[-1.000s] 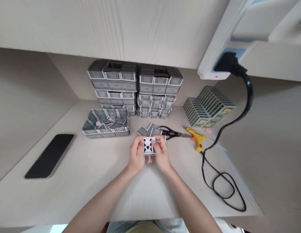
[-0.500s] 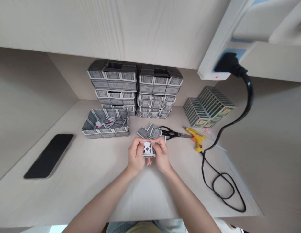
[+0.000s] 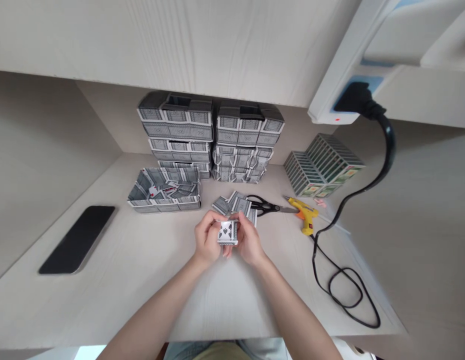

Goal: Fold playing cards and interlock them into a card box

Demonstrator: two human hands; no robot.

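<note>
A small folded playing-card piece [image 3: 226, 232] with black spades showing is held above the table. My left hand [image 3: 207, 238] pinches its left side, thumb near the card's face. Around its right edge curl the fingers of my right hand [image 3: 249, 240], touching the piece. Loose patterned cards [image 3: 240, 205] lie just beyond my hands, against the black-handled scissors [image 3: 263, 205]. To the left is an open box made of cards [image 3: 163, 205], with folded pieces inside.
Stacked card boxes [image 3: 176, 125] stand at the back under the shelf [image 3: 172, 45]. A yellow glue gun [image 3: 307, 215], black cable [image 3: 343, 270] and card packs [image 3: 322, 165] are on the right. A phone [image 3: 78, 240] lies left. A power strip [image 3: 343, 100] hangs above.
The folded card piece has shifted slightly left and down with my left hand. My right hand's thumb and fingers have moved off its top face to the right edge, uncovering more of it.
</note>
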